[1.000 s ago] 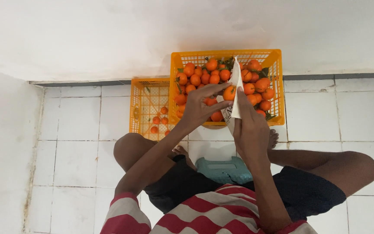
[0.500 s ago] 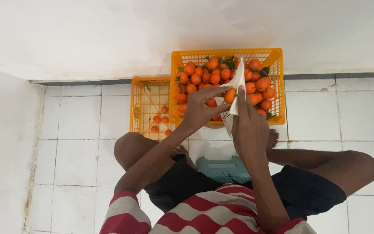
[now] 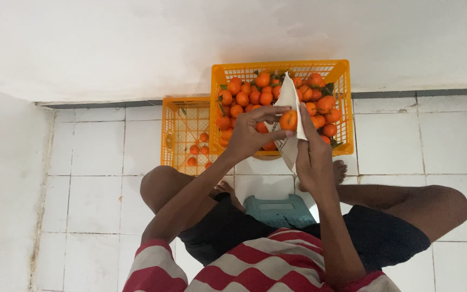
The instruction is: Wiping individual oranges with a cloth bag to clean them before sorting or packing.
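Note:
My left hand pinches a single orange by its fingertips and presses it against a sheet of white paper. My right hand holds that paper upright from behind, fingers flat along it. Both hands hover in front of a large orange plastic crate that is heaped with oranges and a few green leaves. The lower part of the paper hangs below the hands, partly hidden by my right hand.
A smaller orange crate with a few oranges in it stands to the left of the big one. A teal object lies between my bent legs on the white tiled floor. A white wall is behind the crates.
The top of the paper has dropped and bent a little toward the orange. My left fingers have stretched further across the paper. The crates have not moved.

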